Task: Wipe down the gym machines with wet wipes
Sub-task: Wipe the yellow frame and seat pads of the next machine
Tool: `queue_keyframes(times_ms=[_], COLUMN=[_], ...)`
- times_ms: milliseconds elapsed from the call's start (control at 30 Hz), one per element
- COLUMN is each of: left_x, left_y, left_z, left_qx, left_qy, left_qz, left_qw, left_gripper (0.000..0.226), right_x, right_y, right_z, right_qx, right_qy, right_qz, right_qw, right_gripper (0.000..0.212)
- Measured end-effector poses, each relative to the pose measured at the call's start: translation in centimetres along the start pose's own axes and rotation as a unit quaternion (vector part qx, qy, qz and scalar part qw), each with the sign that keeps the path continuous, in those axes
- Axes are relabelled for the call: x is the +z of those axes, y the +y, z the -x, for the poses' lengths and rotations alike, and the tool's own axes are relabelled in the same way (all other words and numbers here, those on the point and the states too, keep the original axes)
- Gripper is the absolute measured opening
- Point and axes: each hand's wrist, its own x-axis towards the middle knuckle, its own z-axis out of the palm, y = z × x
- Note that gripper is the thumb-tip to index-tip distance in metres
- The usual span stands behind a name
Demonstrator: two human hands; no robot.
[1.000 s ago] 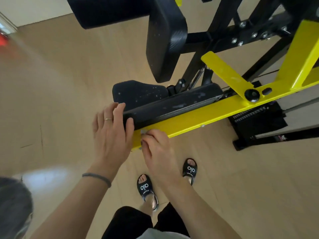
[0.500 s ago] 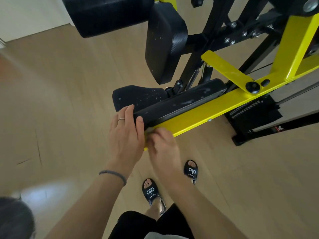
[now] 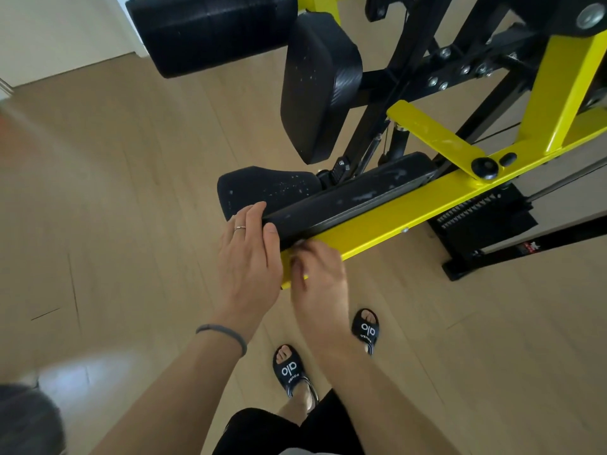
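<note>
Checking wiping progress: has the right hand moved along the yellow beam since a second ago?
Cannot tell. The right hand is blurred, at the near end of the yellow beam as before, below the black pad.

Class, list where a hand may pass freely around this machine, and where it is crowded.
Free: bare floor left of the seat pad; floor right of the sandals, below the yellow beam. Crowded: the beam's near end, where left hand and right hand meet.
</note>
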Motion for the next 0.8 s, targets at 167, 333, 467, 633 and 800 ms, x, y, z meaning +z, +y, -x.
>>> queue_keyframes(times_ms=[167, 333, 467, 633, 800], left_x=[0.0, 0.1, 0.3, 0.2, 0.6], left_y=[0.1, -0.6, -0.1, -0.2, -0.6], left_z=[0.0, -0.2, -0.1, -0.2, -0.4], left_qx=[-0.003, 0.011, 0.002, 0.008, 0.021], left_qy=[-0.005, -0.044, -0.018, -0.019, -0.044], left_qz=[-0.010, -0.066, -0.066, -0.091, -0.165], left_qw=[1.000, 0.997, 0.998, 0.996, 0.985], left_gripper=[0.050, 0.054, 0.052, 0.053, 0.065], right_x=[-1.8, -6.7, -2.9, -3.3, -9.9], right_y=[2.6, 9.0, 4.1, 3.9, 12.5], right_z=[-1.1, -5.2, -2.1, -1.3, -8.4], right_qx=[-0.068, 0.042, -0.016, -0.166, 0.038], right_qy=[-0.041, 0.084, 0.023, -0.085, 0.069], right_qz=[0.011, 0.087, 0.045, 0.023, 0.095], right_qw=[0.997, 0.992, 0.999, 0.982, 0.992], right_gripper=[0.015, 0.018, 0.015, 0.016, 0.018])
